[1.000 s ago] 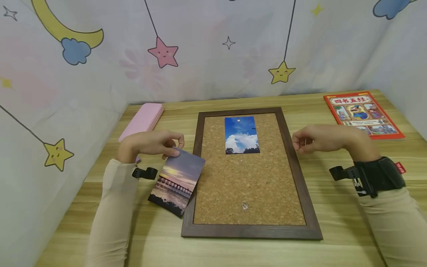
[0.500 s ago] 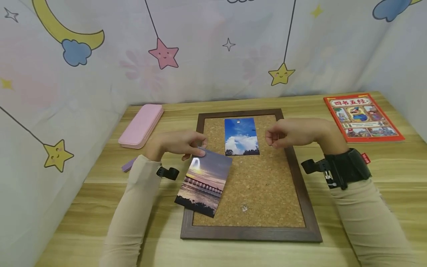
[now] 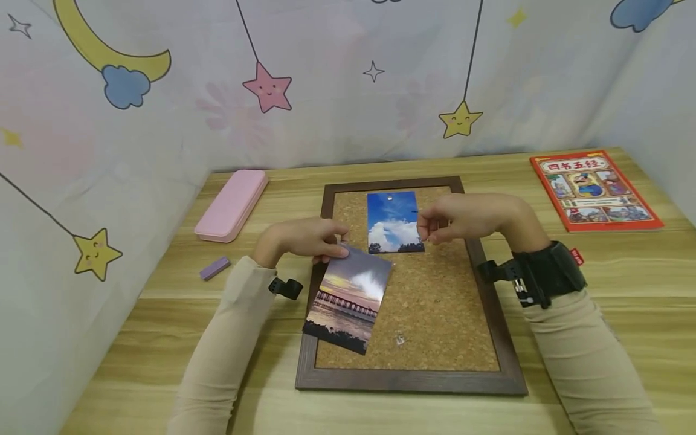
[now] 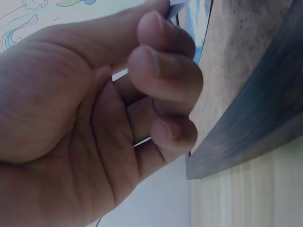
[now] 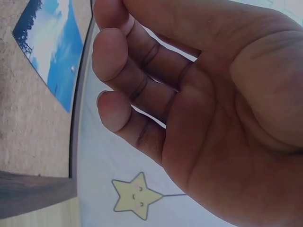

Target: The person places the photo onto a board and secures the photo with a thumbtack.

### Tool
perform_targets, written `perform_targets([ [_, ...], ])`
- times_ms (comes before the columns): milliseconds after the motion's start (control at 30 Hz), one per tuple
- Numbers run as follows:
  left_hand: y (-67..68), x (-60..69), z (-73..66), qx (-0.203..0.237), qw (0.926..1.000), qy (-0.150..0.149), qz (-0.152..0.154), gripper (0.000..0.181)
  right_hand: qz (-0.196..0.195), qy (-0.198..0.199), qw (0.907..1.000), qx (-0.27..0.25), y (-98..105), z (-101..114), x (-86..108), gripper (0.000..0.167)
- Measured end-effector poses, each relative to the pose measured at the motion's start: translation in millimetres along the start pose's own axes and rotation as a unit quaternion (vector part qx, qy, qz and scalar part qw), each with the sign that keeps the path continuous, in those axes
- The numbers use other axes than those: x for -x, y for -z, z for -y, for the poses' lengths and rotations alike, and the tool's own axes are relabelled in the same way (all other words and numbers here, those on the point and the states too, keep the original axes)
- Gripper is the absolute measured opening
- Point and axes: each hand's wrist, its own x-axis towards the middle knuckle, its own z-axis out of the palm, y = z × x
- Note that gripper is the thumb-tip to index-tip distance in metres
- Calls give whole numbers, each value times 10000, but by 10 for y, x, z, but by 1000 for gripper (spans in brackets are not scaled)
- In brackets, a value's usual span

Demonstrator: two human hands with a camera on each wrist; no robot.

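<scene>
My left hand (image 3: 321, 237) pinches a sunset photo (image 3: 349, 302) by its top edge. The photo shows a pier over water and hangs tilted over the left part of the cork board (image 3: 440, 302). A blue sky photo (image 3: 388, 232) lies on the board's upper part, with a small pin (image 3: 389, 198) at its top. Beside that photo's lower right edge is my right hand (image 3: 462, 217), thumb and index tips brought together. Anything between them is too small to tell. In the right wrist view the right hand's other fingers (image 5: 111, 54) curl loosely; its thumb and index tips are cut off.
The board has a dark brown wooden frame (image 3: 413, 380). A small clear thing (image 3: 400, 339) lies low on the cork. Left of the board are a pink case (image 3: 231, 205) and a purple block (image 3: 215, 268). A red picture book (image 3: 597, 190) lies at the back right.
The left hand has carried the sunset photo rightward from the board's left edge to over the cork. My right hand has moved left from beside the frame to the sky photo.
</scene>
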Motion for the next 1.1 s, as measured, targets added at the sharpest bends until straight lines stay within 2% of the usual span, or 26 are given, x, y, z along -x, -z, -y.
perform_targets([
  [200, -43, -82, -51, -200, 9998, 15, -12, 14, 47, 38, 10000, 49, -16, -39, -51, 4],
  [400, -90, -169, -80, -155, 9996, -237, 87, 10, 12, 83, 9998, 163, -41, -79, -88, 4],
  [500, -120, -200, -94, -84, 9995, -274, 132, 9, 20, 91, 9997, 237, -45, -87, -111, 4],
  [633, -178, -239, -105, 147, 9995, -174, 197, 8, 38, 69, 9996, 272, -53, -72, -140, 5],
  [833, -269, -272, -169, 159, 9994, 111, 285, 7, 156, 100, 9996, 231, -90, -69, -192, 5],
  [1100, -307, -335, -209, 75, 9996, 228, 132, 7, 106, 89, 9996, 249, -121, -65, -225, 6],
])
